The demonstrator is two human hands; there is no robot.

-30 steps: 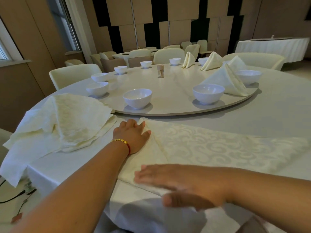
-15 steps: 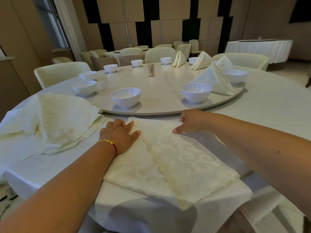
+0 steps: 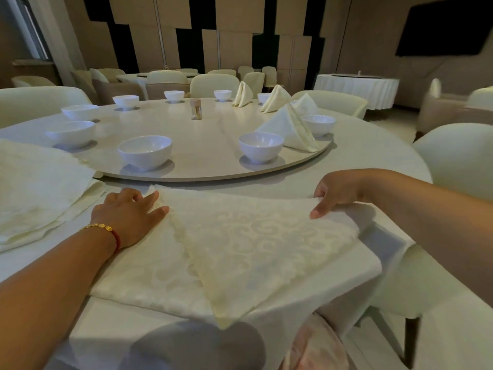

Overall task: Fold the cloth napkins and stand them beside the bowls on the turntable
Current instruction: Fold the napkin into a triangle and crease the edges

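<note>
A cream patterned napkin (image 3: pixel 240 244) lies partly folded on the table edge in front of me. My left hand (image 3: pixel 128 217) presses flat on its left part, near the top corner. My right hand (image 3: pixel 336 193) pinches the napkin's right corner and holds it lifted a little off the table. Beyond lies the round turntable (image 3: pixel 208 145) with several white bowls; the nearest are one bowl (image 3: pixel 145 152) on the left and another bowl (image 3: pixel 261 146) on the right. Folded napkins stand on the far right side, the closest folded napkin (image 3: pixel 289 128) beside the right bowl.
A stack of flat cream napkins (image 3: pixel 40 193) lies at my left on the white tablecloth. A small toothpick holder (image 3: pixel 196 109) stands mid-turntable. Cream chairs ring the table, one chair (image 3: pixel 458 161) close at right. Another dressed table (image 3: pixel 354 88) stands behind.
My right hand swept from the near edge to the top centre, then carried the napkin's fold out to the right. My left hand stayed pressed in place.
</note>
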